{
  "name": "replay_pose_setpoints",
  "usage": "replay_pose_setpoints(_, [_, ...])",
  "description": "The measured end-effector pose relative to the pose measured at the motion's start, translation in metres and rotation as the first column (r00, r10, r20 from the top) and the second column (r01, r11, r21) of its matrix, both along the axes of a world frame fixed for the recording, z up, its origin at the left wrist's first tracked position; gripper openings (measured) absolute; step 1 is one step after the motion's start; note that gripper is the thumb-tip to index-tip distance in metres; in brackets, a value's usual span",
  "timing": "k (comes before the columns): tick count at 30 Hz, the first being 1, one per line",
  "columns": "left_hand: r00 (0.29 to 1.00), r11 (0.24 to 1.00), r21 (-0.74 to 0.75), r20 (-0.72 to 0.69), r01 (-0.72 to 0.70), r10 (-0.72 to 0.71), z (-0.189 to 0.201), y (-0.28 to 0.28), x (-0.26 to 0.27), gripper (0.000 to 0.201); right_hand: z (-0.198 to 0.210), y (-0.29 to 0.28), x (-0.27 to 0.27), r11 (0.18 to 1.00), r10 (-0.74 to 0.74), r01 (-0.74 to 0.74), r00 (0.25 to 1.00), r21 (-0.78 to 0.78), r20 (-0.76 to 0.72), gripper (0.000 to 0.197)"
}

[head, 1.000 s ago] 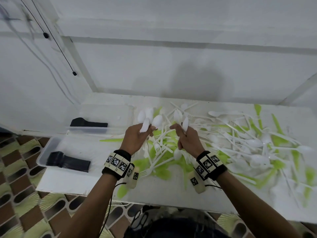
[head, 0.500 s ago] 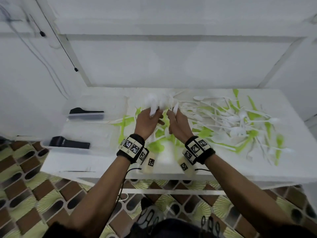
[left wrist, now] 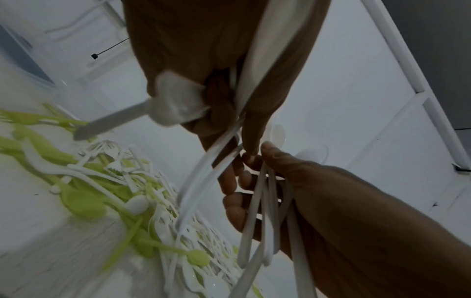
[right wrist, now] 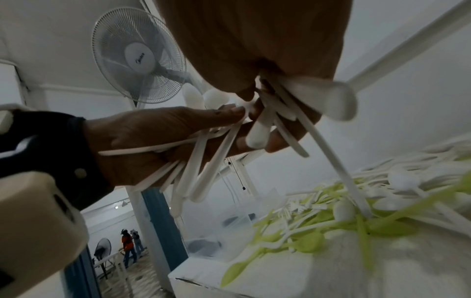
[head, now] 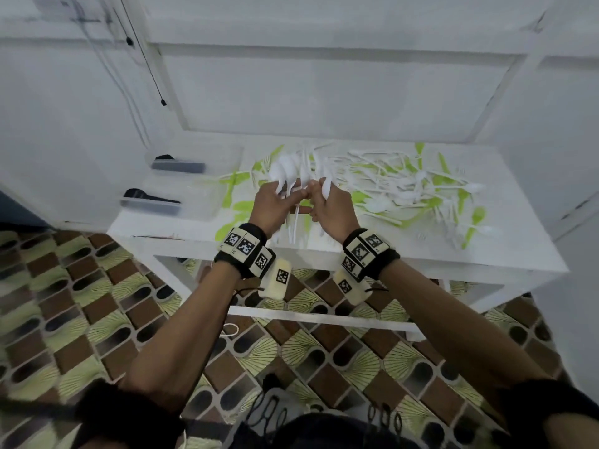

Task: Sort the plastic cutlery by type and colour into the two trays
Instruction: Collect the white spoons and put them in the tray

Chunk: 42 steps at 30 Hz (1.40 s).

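Observation:
My left hand [head: 289,198] grips a bunch of white spoons [head: 285,171], bowls up and handles [right wrist: 193,171] hanging below the fist. My right hand [head: 321,199] is pressed against it and holds a few white spoons [head: 326,186] of its own. Their fingertips meet at the handles, as the right wrist view shows. Both hands hover above the left part of a loose pile of white and green cutlery [head: 405,189] on the white table [head: 372,254]. Two clear trays stand at the table's left: the far tray [head: 223,157] and the near tray [head: 207,205], each with black cutlery [head: 152,202].
The table stands against a white wall, with its front edge close to my wrists. Green pieces [head: 233,186] lie between the pile and the trays. A standing fan [right wrist: 139,58] is at the left. People stand far off [right wrist: 130,248] over a patterned tiled floor [head: 97,319].
My hands have closed the gap between them and now touch at the spoons. The view has pulled back from the table, so more of the floor shows.

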<state>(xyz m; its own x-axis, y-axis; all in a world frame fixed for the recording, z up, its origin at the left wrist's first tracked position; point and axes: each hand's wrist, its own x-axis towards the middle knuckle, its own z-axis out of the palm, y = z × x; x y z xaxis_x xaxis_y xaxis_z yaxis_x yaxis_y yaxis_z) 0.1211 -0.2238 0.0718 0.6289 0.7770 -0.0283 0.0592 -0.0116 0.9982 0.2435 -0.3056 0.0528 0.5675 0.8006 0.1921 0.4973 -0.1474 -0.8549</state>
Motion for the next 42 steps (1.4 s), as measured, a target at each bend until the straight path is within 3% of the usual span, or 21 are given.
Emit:
replay_pose_setpoints(2, [0.999,0.999,0.038,-0.031,-0.036,0.037,-0.011,0.006,-0.008,0.056,0.005,-0.007,-0.01,1.0,-0.017,0.017,1.0,-0.016,0.006,0.031])
replay_pose_setpoints(3, [0.998,0.996,0.076,-0.044,-0.042,0.045,-0.021,0.011,-0.011,0.061,0.01,-0.01,-0.015,0.999,-0.02,0.02,1.0,-0.027,0.001,0.033])
replay_pose_setpoints(6, [0.996,0.979,0.194,-0.061,-0.056,0.069,-0.004,-0.003,-0.028,0.045,0.023,-0.014,-0.024,0.996,-0.002,-0.001,1.0,-0.087,-0.029,0.037])
replay_pose_setpoints(9, [0.995,0.964,0.261,-0.073,-0.052,0.073,0.012,-0.018,-0.046,0.042,0.032,-0.016,-0.034,0.982,0.08,-0.086,0.996,-0.168,-0.041,0.044])
replay_pose_setpoints(13, [0.997,0.974,0.223,-0.077,0.046,-0.029,0.012,-0.021,-0.074,0.04,0.026,-0.015,-0.059,0.97,0.051,-0.009,0.984,-0.242,0.17,0.051])
replay_pose_setpoints(15, [0.995,0.976,0.197,-0.047,0.091,-0.084,0.015,-0.022,-0.09,0.036,0.026,-0.015,-0.074,0.971,0.004,0.041,0.983,-0.237,0.185,0.055])
replay_pose_setpoints(18, [0.985,0.969,0.181,0.015,0.167,-0.173,0.02,-0.02,-0.109,0.027,0.034,-0.017,-0.098,0.975,-0.059,0.081,0.992,-0.207,0.11,0.058])
replay_pose_setpoints(22, [0.972,0.903,0.359,-0.103,0.236,-0.213,0.028,-0.018,-0.132,0.027,0.042,-0.025,-0.133,0.989,-0.06,0.055,0.998,-0.137,-0.035,0.049])
replay_pose_setpoints(24, [0.98,0.865,0.47,-0.165,0.177,-0.111,0.027,-0.021,-0.139,0.018,0.045,-0.03,-0.155,0.997,-0.011,0.001,0.99,-0.072,-0.14,0.047])
replay_pose_setpoints(27, [0.99,0.842,0.54,-0.131,0.026,0.054,0.019,-0.031,-0.143,0.019,0.044,-0.028,-0.181,1.0,-0.003,0.006,0.966,0.013,-0.26,0.047])
replay_pose_setpoints(31, [0.998,0.902,0.431,-0.062,0.011,0.018,0.01,-0.034,-0.148,0.029,0.035,-0.026,-0.193,0.999,-0.008,0.021,0.913,0.03,-0.408,0.061])
replay_pose_setpoints(37, [0.988,0.981,0.136,0.054,0.135,-0.144,0.0,-0.047,-0.152,0.043,0.025,-0.038,-0.187,1.0,0.027,-0.022,0.947,0.018,-0.321,0.052])
replay_pose_setpoints(42, [0.949,0.957,-0.006,0.132,0.291,-0.287,-0.016,-0.06,-0.157,0.044,0.014,-0.048,-0.178,0.999,0.04,-0.047,0.925,-0.009,-0.377,0.035])
